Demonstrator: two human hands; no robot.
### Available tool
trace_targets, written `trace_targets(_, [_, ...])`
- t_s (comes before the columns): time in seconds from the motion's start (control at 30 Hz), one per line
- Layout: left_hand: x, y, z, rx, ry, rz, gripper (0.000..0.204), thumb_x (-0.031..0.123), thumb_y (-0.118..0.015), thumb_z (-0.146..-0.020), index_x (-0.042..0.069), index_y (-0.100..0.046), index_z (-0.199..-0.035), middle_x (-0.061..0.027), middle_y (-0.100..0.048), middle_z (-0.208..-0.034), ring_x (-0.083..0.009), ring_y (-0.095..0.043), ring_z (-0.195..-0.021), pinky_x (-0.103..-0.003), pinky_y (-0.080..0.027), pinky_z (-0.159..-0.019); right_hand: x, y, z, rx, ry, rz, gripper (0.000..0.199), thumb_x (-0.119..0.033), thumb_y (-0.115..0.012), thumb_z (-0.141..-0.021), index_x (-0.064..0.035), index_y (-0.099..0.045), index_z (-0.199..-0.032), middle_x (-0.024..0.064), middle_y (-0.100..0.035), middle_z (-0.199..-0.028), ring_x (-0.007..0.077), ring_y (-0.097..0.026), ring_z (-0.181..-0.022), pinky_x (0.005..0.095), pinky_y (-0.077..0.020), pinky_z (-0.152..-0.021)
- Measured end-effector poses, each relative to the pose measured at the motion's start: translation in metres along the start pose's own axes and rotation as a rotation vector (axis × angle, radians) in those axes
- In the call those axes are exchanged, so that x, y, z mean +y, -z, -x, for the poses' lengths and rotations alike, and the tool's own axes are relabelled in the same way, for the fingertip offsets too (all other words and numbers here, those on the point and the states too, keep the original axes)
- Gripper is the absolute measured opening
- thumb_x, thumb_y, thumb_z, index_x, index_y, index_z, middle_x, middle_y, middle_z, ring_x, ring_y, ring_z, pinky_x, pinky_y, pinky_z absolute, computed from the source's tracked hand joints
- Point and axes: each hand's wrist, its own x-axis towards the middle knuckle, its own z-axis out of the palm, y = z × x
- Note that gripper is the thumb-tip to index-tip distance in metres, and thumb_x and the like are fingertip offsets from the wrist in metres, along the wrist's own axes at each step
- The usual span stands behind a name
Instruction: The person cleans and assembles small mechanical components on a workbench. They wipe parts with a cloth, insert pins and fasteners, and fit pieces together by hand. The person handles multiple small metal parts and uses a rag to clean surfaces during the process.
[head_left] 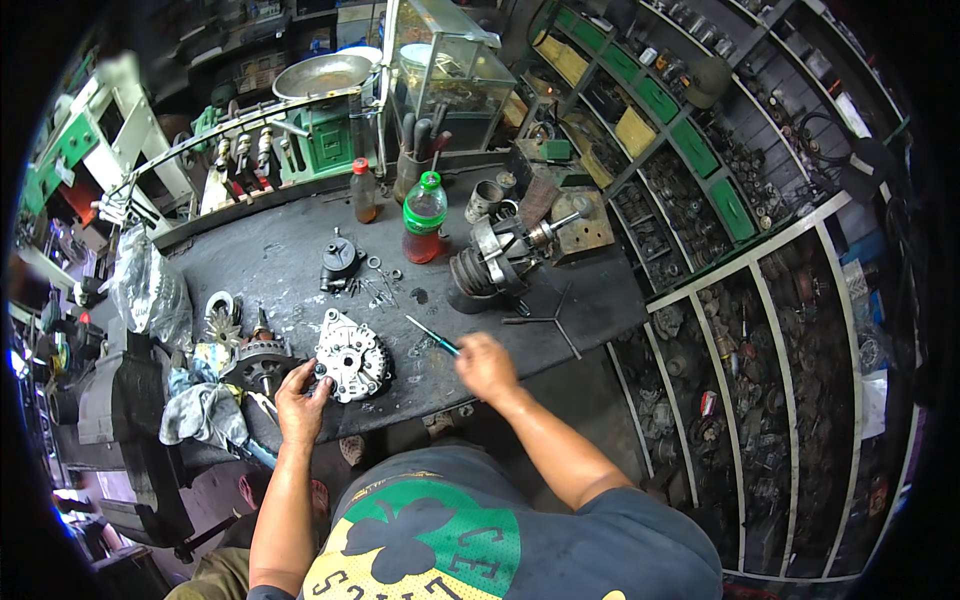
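Observation:
A silver alternator end housing [357,362], with a round hole in its middle, lies on the dark workbench [230,255] near its front edge. My left hand [301,402] is closed in a pinch at the housing's left edge; a small dark round part shows between thumb and fingertip. To the right, my right hand [487,367] is wrapped around the handle of a screwdriver [430,334]. Its thin shaft points left and away from me, apart from the housing. Left of my left hand sit an alternator rotor [262,368] and a grey rag [205,415].
Behind lie a dark round part [341,262] and several small screws. A bottle of red liquid [424,220], a red-capped bottle [363,192] and a pulley assembly [490,262] stand farther back. A three-armed wrench [553,320] lies right. Parts shelves [740,270] line the right side.

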Motion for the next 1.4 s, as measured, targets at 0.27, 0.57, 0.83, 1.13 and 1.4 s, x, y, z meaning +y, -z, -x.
trace_targets(0.27, [0.006, 0.003, -0.005, -0.033, 0.03, -0.004, 0.047, 0.007, -0.088, -0.089, -0.001, -0.077, -0.134, -0.0125, -0.079, -0.124, -0.0202, -0.076, -0.105, -0.034, -0.06, -0.096, 0.164, 0.083, -0.003, -0.049, -0.598, 0.584, 0.036, -0.019, -0.063, -0.097, -0.0015, -0.073, -0.126, 0.0246, -0.074, -0.127, 0.0446, -0.07, -0.123, 0.0553, -0.0547, -0.107])
trace_targets(0.57, [0.003, 0.007, 0.005, 0.014, -0.013, -0.017, 0.047, 0.019, -0.092, -0.089, 0.002, -0.079, -0.13, -0.0137, -0.08, -0.123, -0.0268, -0.077, -0.113, -0.037, -0.06, -0.101, 0.12, 0.123, 0.052, 0.387, -0.381, -0.541, 0.018, -0.009, -0.056, -0.107, 0.0018, -0.067, -0.117, 0.0093, -0.066, -0.088, 0.023, -0.064, -0.074, 0.0402, -0.0542, -0.07])
trace_targets(0.83, [0.017, 0.01, 0.005, 0.015, -0.045, -0.037, 0.046, 0.026, -0.089, -0.091, 0.004, -0.079, -0.131, -0.0151, -0.079, -0.126, -0.0298, -0.077, -0.117, -0.039, -0.06, -0.103, -0.14, 0.102, -0.007, -0.214, 0.109, -1.0, 0.017, -0.003, -0.06, -0.112, 0.002, -0.071, -0.124, 0.0187, -0.077, -0.128, 0.0238, -0.076, -0.111, 0.0405, -0.0624, -0.1])
trace_targets(1.13, [0.022, 0.008, 0.01, 0.079, -0.079, -0.128, 0.043, 0.04, -0.087, -0.092, 0.015, -0.082, -0.127, -0.0091, -0.08, -0.122, -0.0327, -0.077, -0.112, -0.042, -0.062, -0.096, -0.216, -0.029, -0.09, -0.486, 0.391, -0.549, 0.014, -0.001, -0.068, -0.105, 0.0005, -0.073, -0.118, 0.0171, -0.08, -0.098, 0.026, -0.078, -0.086, 0.0367, -0.0594, -0.076])
trace_targets(1.4, [0.017, 0.006, 0.012, 0.057, -0.086, -0.152, 0.046, 0.046, -0.08, -0.096, 0.015, -0.08, -0.131, -0.0083, -0.078, -0.122, -0.0322, -0.076, -0.112, -0.045, -0.062, -0.096, -0.211, -0.045, -0.089, -0.469, 0.473, -0.407, 0.013, -0.006, -0.074, -0.103, -0.0001, -0.074, -0.115, 0.0181, -0.081, -0.102, 0.0326, -0.082, -0.095, 0.0405, -0.0631, -0.082])
